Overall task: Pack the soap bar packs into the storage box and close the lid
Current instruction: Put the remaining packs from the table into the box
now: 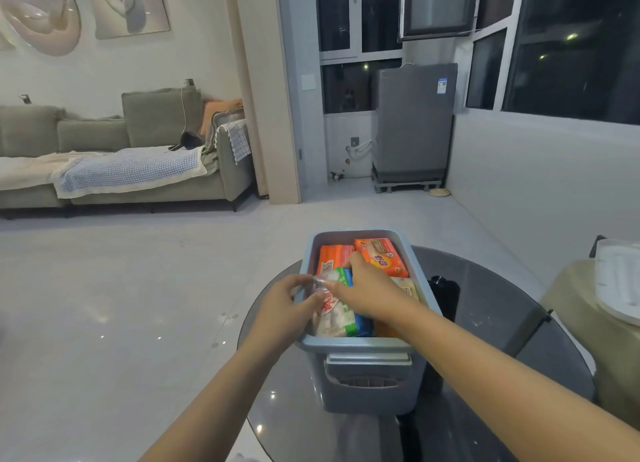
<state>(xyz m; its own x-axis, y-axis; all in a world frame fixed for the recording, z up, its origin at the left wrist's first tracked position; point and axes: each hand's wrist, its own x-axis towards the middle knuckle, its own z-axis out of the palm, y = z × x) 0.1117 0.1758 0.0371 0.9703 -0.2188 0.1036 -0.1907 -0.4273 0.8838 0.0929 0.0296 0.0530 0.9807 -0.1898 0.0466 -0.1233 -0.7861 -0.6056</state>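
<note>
Both hands down in the grey storage box [360,349] on the round glass table [491,323]. Left hand [282,307] at the box's left wall, thumb and fingers pinched shut on the clear crimped end of a white-and-green soap pack [341,314]. Right hand [363,293] laid palm-down over the same pack from the other side, fingers curled toward the far end; pressing or gripping, hard to tell from here.

Pack's long axis running near to far, along the length of the box, hugging the left wall, near end almost against the front wall. Pinched wrapper end sticking up at about rim height, so the pack sits a little high, not yet flat.

Further back, two orange soap packs [381,257] side by side at the far end, and a yellowish pack [405,288] just showing under the right wrist. Box looks close to full.

Probably a matter of pushing down and slightly right, away from the wall, both hands equally near. White lid [620,281], it seems, waiting well off to the right on a separate surface, nearer the right hand.
</note>
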